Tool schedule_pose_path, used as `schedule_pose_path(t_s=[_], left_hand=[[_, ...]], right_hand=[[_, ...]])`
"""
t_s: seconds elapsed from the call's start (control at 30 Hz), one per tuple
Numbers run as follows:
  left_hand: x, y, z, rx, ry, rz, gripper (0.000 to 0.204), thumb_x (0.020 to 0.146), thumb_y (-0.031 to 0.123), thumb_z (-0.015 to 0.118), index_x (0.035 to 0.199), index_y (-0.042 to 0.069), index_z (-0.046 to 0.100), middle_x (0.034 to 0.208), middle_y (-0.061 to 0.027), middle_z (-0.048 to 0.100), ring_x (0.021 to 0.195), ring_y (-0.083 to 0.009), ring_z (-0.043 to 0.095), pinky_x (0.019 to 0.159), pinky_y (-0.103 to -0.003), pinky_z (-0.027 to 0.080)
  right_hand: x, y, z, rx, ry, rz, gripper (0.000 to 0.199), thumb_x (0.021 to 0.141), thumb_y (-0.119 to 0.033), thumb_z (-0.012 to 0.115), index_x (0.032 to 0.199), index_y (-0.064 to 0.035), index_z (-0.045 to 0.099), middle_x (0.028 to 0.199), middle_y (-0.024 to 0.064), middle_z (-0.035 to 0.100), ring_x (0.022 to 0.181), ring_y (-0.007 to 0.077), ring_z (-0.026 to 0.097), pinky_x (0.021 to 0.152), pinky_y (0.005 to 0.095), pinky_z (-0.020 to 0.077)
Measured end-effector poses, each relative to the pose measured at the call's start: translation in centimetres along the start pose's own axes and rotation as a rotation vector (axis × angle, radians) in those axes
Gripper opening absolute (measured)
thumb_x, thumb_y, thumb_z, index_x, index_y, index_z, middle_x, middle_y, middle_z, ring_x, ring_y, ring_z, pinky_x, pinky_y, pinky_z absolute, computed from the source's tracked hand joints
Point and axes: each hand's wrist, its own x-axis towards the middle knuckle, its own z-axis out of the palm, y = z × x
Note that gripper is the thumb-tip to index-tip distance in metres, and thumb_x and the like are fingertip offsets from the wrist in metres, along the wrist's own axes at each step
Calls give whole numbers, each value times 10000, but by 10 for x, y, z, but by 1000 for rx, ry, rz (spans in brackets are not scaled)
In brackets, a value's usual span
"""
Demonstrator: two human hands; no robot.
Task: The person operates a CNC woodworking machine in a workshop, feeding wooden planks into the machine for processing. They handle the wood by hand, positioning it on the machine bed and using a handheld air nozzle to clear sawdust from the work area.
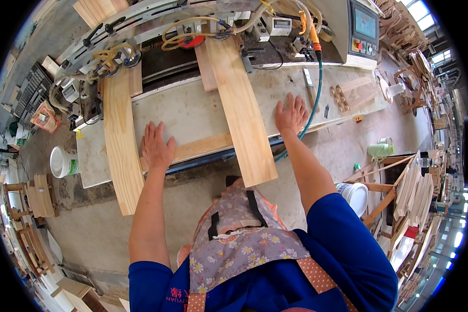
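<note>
My left hand (158, 147) lies flat with its fingers stretched out, on the pale worktable (174, 109) and beside the left wooden board (120, 140). A narrow wood strip (203, 146) runs along the table's front from that hand to the right board (244, 117). Both boards reach from the machine (156, 23) past the table's front edge. To the right of the second board, my right hand (291, 115) rests on the table with spread fingers and nothing in it. Close by it hangs a teal air hose (317, 83) with an orange fitting (314, 37).
A flat long tool (309, 86) and several turned wood pieces (356, 92) lie at the table's right. Behind them stands a control panel (365, 26). White buckets stand on the floor left (63, 161) and right (354, 197), near a wooden rack (382, 203).
</note>
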Motion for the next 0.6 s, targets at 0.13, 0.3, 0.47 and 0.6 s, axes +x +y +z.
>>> schedule_pose_path(t_s=[0.13, 0.3, 0.47, 0.6], left_hand=[[0, -1, 2, 5, 3, -7, 597, 844, 302, 616, 1390, 123, 458, 1512, -147, 359, 1421, -291, 295, 1159, -446, 258], [0, 1, 0, 6, -7, -13, 599, 843, 300, 617, 1391, 120, 458, 1513, -146, 356, 1420, -291, 295, 1160, -445, 255], [-1, 1, 0, 3, -9, -13, 589, 844, 301, 611, 1385, 118, 468, 1511, -148, 360, 1420, -292, 296, 1160, -444, 256], [0, 0, 2, 0, -10, -12, 585, 846, 303, 607, 1384, 119, 473, 1512, -147, 360, 1420, -290, 296, 1161, -441, 257]], right_hand=[[0, -1, -1, -1, -1, -1, 543, 885, -422, 544, 1387, -225, 479, 1512, 99, 381, 1422, 265, 294, 1153, 489, 196], [0, 0, -1, -4, 6, -12, 542, 885, -421, 546, 1387, -228, 480, 1510, 105, 382, 1421, 271, 296, 1149, 494, 199], [-1, 2, 2, 10, 25, -22, 534, 884, -421, 548, 1376, -223, 487, 1504, 107, 389, 1417, 271, 300, 1148, 498, 198], [-1, 3, 4, 16, 31, -25, 525, 882, -422, 551, 1366, -226, 490, 1502, 101, 390, 1415, 270, 300, 1149, 500, 193]])
